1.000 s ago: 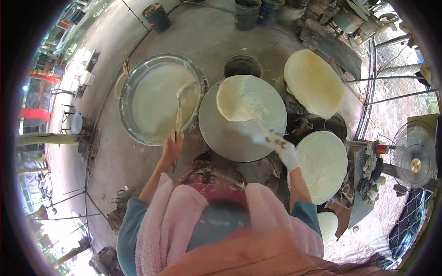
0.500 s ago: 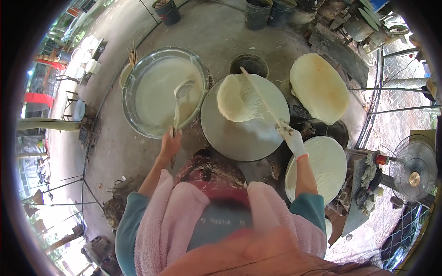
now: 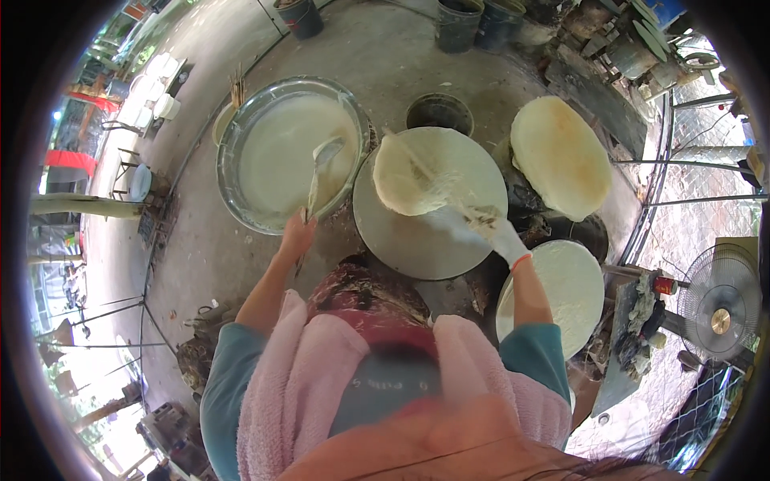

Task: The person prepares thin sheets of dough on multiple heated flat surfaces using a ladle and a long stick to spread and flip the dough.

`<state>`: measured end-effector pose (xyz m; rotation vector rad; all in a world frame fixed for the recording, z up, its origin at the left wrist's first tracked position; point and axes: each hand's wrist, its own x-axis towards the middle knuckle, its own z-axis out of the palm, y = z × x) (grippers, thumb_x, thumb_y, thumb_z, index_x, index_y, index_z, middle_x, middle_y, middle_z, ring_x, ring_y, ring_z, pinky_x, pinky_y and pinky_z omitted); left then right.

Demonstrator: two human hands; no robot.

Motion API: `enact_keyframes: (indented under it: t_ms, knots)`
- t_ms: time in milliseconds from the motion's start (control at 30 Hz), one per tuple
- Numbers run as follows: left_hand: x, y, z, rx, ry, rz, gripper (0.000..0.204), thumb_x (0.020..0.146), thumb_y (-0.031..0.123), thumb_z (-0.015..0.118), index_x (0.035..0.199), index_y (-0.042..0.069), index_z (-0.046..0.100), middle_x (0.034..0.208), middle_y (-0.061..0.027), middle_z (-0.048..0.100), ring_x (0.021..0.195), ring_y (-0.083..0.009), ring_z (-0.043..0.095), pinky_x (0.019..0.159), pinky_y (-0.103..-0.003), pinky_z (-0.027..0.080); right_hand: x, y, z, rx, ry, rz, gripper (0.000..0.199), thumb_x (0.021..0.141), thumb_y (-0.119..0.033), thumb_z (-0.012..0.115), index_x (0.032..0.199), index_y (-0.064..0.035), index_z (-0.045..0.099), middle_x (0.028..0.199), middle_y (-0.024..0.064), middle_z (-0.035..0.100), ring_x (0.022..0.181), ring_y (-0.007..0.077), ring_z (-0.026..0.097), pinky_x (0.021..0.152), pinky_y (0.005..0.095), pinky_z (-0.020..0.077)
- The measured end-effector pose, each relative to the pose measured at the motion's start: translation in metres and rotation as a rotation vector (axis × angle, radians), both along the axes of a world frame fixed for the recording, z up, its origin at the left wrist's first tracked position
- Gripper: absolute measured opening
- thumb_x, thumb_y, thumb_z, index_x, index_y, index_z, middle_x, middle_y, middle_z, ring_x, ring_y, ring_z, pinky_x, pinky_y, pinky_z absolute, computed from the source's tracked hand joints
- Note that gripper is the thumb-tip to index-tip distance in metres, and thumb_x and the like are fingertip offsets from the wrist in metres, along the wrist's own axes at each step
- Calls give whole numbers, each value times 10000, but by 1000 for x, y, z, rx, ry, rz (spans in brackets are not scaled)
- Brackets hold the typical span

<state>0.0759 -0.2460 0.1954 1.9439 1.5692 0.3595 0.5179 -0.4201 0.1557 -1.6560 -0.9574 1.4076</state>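
My left hand [image 3: 298,233] grips the handle of a ladle [image 3: 327,152], whose bowl is over the right part of a wide metal basin [image 3: 228,192] of pale, creamy batter [image 3: 290,160]. In front of me is a round, flat griddle [image 3: 393,244], with a thin pale sheet of batter [image 3: 401,184] spread on its far left part. My right hand [image 3: 501,238], in a whitish glove, is closed on a long thin wooden stick [image 3: 421,167]. Motion blurs the stick, which slants across the batter sheet. Whether its edge touches the sheet I cannot tell.
Right of the griddle lies a large browned flat pancake [image 3: 561,156]. Nearer me is a round pale one [image 3: 561,280]. A dark bucket [image 3: 439,114] stands behind the griddle, and more buckets [image 3: 459,24] stand farther back. A fan [image 3: 720,305] is at the far right.
My right hand has moved slightly left over the griddle, and the stick has swept left across the batter sheet. The ladle stays over the basin in my left hand.
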Motion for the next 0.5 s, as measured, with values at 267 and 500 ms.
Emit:
enact_keyframes:
  t_ms: [267,500]
  knots:
    - [37,34,-18,51,225,-262,275,878,250,520,953,-11,481,846,-272,587,838,-480,543,707,-525,431,-2,-50,2,-24,-22,4,364,871,-95,607,1211,26,560,1034,36,640,925,82,565,857,222,433]
    - [19,33,1,111,501,-440,244,892,223,452,965,-10,461,802,-264,607,773,-441,598,675,-523,469,-22,-8,-20,-67,-60,64,338,859,-64,618,1182,25,575,995,31,638,896,81,551,820,223,441]
